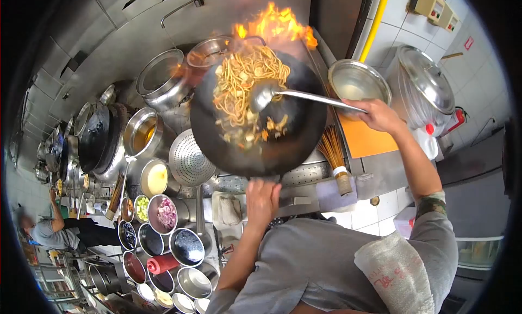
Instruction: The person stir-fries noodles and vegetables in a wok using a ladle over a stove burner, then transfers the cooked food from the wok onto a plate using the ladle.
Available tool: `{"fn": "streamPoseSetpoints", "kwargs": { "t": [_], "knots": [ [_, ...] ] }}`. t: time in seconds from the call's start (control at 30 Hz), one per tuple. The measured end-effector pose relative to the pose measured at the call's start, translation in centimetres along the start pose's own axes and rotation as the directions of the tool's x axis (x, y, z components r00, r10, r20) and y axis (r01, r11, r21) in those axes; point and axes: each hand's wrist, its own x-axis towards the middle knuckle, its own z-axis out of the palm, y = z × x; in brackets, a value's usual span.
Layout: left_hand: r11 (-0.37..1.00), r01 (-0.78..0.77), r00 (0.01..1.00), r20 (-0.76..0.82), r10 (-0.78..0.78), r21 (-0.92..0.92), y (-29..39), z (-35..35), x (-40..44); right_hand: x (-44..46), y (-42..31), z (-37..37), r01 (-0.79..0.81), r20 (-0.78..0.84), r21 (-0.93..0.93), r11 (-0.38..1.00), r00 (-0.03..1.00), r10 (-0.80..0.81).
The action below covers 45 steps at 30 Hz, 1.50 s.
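Observation:
My left hand (262, 203) is closed round the handle of a big black wok (299, 145) at the wok's near edge. Brown noodles (239, 86) with bits of vegetable fill its far part, some looking tossed up. In my right hand (375, 114) is the long metal handle of a ladle (262, 98), which reaches left across the wok. The ladle's bowl rests at or just over the noodles; whether it touches them I cannot tell. Tall orange flames (278, 26) rise behind the wok's far rim.
Left of the wok lies a perforated strainer (191, 157), near several metal pots holding sauces and chopped onion (166, 213). A bamboo brush (337, 162) and a metal bowl (359, 81) on an orange board (367, 134) are at right. Another person (51, 232) stands far left.

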Motion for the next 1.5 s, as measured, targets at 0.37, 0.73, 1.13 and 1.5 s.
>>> {"fn": "streamPoseSetpoints", "kwargs": {
  "t": [0.37, 0.73, 1.13, 1.5],
  "knots": [
    [0.998, 0.036, 0.998, -0.051, -0.034, 0.049, -3.3, 3.1, 4.7, 2.2, -0.6, 0.6, -0.062, 0.092, -0.07, 0.996, 0.993, 0.068],
    [1.0, 0.01, 0.996, -0.091, -0.011, -0.009, -2.0, 0.6, 8.7, -6.7, 1.3, -4.4, -0.348, 0.291, 0.429, 0.834, 0.927, 0.237],
    [0.999, 0.025, 0.999, -0.039, -0.025, 0.022, -0.9, 0.9, 7.2, 0.0, 2.5, 0.1, -0.36, 0.345, 0.238, 0.902, 0.9, 0.268],
    [1.0, -0.017, 0.996, -0.083, 0.016, -0.011, 1.6, -3.1, 7.6, -1.4, -1.0, -4.7, -0.486, 0.502, 0.221, 0.846, 0.8, 0.328]
  ]
}}
